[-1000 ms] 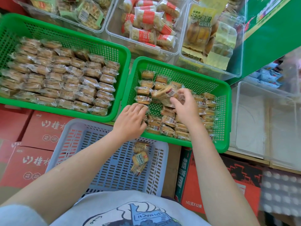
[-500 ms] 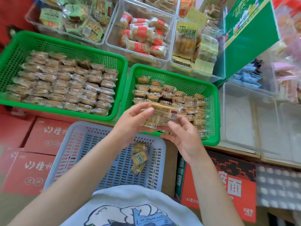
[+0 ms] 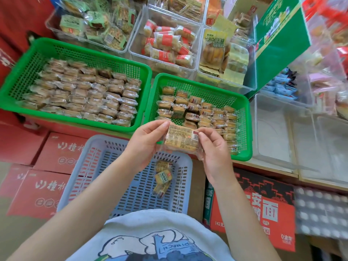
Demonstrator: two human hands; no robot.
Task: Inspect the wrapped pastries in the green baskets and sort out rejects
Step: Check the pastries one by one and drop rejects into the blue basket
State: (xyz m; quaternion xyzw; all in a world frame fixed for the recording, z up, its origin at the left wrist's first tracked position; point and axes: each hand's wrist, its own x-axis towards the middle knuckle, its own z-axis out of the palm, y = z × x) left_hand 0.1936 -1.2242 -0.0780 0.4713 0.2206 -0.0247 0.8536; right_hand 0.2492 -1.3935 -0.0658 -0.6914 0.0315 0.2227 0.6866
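Both hands meet at the centre of the frame, each pinching one end of a single wrapped pastry (image 3: 181,138): the left hand (image 3: 148,143) has its thumb and fingers on the left edge of the wrapper, the right hand (image 3: 212,149) grips the right edge by the barcode. The printed label side faces up toward the camera. A second ago the right hand was down among the packs in the right green basket (image 3: 243,146) while the left hand rested at its near rim; half a second ago the pack was already lifted between them, and now it sits a little closer and squarer to the view. That suggests the pick is done and the check of this piece is under way, with no verdict yet.

The pack hangs above the near rim of the right green basket, which is only partly filled. Just below, the grey-blue basket (image 3: 120,181) holds three pastries (image 3: 163,178), probably the rejects so far, and it looks unchanged. At left, the left green basket (image 3: 79,51) is packed in tidy rows.
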